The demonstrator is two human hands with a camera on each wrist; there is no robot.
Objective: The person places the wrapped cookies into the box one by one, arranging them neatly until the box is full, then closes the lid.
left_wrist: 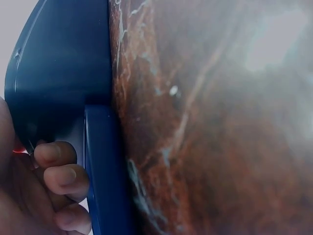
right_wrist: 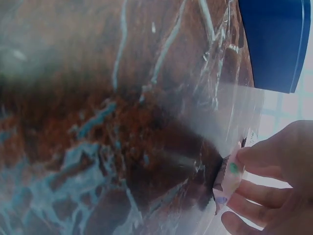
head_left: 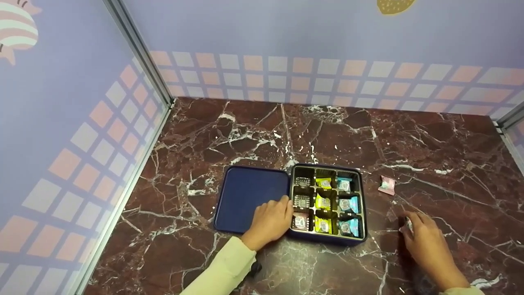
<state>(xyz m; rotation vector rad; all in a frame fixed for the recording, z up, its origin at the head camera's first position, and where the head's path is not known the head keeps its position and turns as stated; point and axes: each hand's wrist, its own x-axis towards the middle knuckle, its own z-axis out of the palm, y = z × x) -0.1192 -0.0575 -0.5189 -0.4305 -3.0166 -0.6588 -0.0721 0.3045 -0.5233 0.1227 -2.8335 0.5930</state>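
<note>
A dark blue box (head_left: 327, 241) has a gold-coloured insert of several compartments, which hold yellow-wrapped sweets (head_left: 323, 201), blue-wrapped sweets (head_left: 348, 203) and one pink-wrapped sweet (head_left: 301, 221) at the near left. My left hand (head_left: 272, 219) grips the box's left rim; in the left wrist view its curled fingers (left_wrist: 62, 176) lie at the box's corner, beside the lid. To the right of the box, my right hand (head_left: 425, 241) pinches a pink-wrapped sweet (right_wrist: 230, 176) between thumb and fingers, low over the table. Another pink sweet (head_left: 387, 185) lies farther back.
The blue lid (head_left: 251, 196) lies flat against the box's left side. Patterned panels (head_left: 286, 78) stand behind and at the left of the dark red marbled table (head_left: 262, 131). Two left-column compartments (head_left: 302, 200) show a bare ridged bottom.
</note>
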